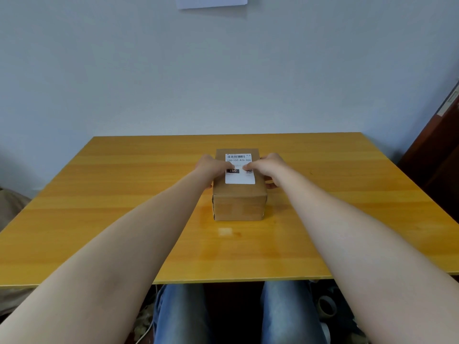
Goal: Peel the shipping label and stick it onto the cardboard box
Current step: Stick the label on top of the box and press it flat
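A small brown cardboard box [238, 207] stands in the middle of the wooden table [104, 207]. A white shipping label [239, 178] with a barcode and black print lies flat on the box's top. My left hand [213, 167] rests on the box's left side, its fingers pressing on the middle of the label. From the right side, my right hand [267, 167] has its fingertips on the label and its thumb down along the box's right face. The two sets of fingertips nearly meet at the label's centre.
A pale wall stands right behind the table's far edge, with a white sheet of paper [211, 1] stuck high on it. A dark wooden door or cabinet [437, 155] stands at the right. My knees in jeans are under the near edge, a tape roll [326, 306] on the floor.
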Demonstrator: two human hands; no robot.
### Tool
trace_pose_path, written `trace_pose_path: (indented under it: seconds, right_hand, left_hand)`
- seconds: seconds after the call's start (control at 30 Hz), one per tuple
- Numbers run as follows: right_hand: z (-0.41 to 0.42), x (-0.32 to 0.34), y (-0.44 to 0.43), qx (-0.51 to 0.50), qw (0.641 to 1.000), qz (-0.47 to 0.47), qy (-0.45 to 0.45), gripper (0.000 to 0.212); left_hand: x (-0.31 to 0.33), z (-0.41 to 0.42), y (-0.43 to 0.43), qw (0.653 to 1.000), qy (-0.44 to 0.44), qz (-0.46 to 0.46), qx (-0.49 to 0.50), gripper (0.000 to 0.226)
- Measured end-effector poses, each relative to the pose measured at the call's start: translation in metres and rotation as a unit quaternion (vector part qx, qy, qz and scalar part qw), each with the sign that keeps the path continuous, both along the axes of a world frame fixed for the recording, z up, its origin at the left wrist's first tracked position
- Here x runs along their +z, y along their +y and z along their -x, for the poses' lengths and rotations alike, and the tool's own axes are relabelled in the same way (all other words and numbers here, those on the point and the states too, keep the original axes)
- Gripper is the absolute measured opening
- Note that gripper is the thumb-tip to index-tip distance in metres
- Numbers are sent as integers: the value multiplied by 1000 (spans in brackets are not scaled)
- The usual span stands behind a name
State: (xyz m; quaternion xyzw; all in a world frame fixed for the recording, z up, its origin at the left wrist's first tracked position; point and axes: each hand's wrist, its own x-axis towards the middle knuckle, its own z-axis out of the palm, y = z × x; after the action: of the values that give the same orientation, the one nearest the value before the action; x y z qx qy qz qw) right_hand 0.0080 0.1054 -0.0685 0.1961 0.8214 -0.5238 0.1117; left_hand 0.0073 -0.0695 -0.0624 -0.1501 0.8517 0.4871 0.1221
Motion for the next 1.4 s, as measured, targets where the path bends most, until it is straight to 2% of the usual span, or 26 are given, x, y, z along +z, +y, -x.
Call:
trace_pose_path:
  seconds: [0.1, 0.27, 0.53, 0.63, 0.7, 0.8, 0.97, 1.1, 1.17, 1.23, 1.33, 1.4]
  right_hand:
    - [1, -1, 0, -2, 1000, 4, 2, 55]
    - [4, -3, -8, -1, 1000, -13, 0, 87]
    - [11, -3, -9, -16, 999, -35, -4, 78]
    - [15, -3, -9, -12, 999, -36, -8, 84]
    - [19, -4, -9, -10, 999, -38, -10, 88]
    - [25, -3, -9, 3, 999, -40, -16, 80]
    - [27, 3, -5, 10, 999, -38, -38, 56]
    - [29, 7, -5, 9, 997, -47, -54, 52]
    - [31, 7, -5, 5, 997, -48, -59, 54]
    - [33, 6, -7, 0, 997, -46, -59, 60]
    - [39, 2, -8, -6, 998, -36, -54, 81]
    - [41, -2, -8, -6, 998, -31, -50, 89]
  left_hand:
    - [-1, 1, 0, 1000, -3, 5, 2, 56]
    - [-2, 3, 3, 1000, -12, 7, 3, 53]
    - [-5, 15, 5, 999, -28, 26, -1, 65]
    - [-5, 19, 4, 999, -40, 25, -1, 68]
    - [-4, 22, 4, 999, -42, 31, -6, 60]
    - [-3, 25, 4, 998, -43, 40, -12, 52]
    - [-1, 29, 5, 998, -57, 35, -13, 54]
    - [2, 32, 8, 997, -60, 35, -9, 56]
    - [3, 32, 10, 997, -69, 32, -6, 63]
    - [2, 36, 11, 996, -78, 31, -4, 80]
    - [-5, 46, 12, 995, -85, 43, 7, 106]
    - [-9, 50, 10, 995, -82, 50, 10, 108]
